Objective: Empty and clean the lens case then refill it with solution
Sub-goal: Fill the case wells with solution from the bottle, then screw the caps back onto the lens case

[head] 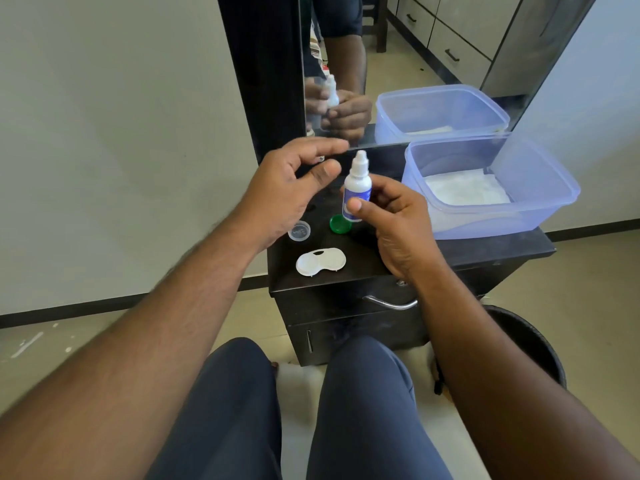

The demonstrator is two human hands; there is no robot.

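Note:
My right hand [398, 220] grips a small white solution bottle [357, 188] with a blue label, held upright above the dark cabinet top [381, 261]. Its nozzle points up. My left hand [291, 188] hovers just left of the nozzle, pinching a small pale piece that looks like the bottle's cap [320, 158] between thumb and fingers. The white lens case [320, 261] lies open on the cabinet top below both hands. Its two lids lie behind it: a clear one [299, 231] and a green one [340, 224].
A translucent blue plastic box [540, 202] with white tissue inside stands at the right of the cabinet top. A mirror [415, 46] rises behind it. A black bin [533, 344] sits on the floor to the right. My knees are close to the cabinet drawer handle [391, 303].

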